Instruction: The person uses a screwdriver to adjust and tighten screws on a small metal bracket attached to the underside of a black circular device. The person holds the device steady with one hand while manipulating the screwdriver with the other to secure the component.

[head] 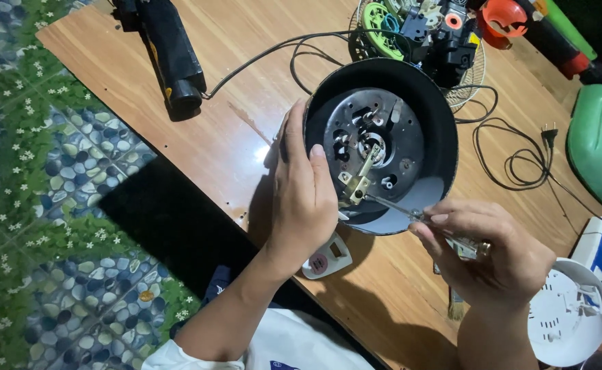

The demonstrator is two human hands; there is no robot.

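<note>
While I watch from the head camera, the left hand (306, 205) is wrapped around the rim of the black cooker shell (381, 144), fingers curled shut on its edge, tilting the open underside toward me above the wooden surface (246, 89). The right hand (486, 250) is closed around a screwdriver (410, 212) by its handle, with the tip poking in at the brass-coloured bracket (357, 183) on the metal base plate (373, 144). By my reading, the bottom cover is already off: a white round cover (568, 312) lies on the surface just beside the right hand, and a small white control panel piece (327, 258) sits below the shell. The bracket and wiring look mounted yet, so I judge the inner parts remain to be worked on. Whether any screw is loosened I cannot tell. A black tool (171, 55), a loose power cord (513, 157) and a green casing (599, 147) lie further out.
</note>
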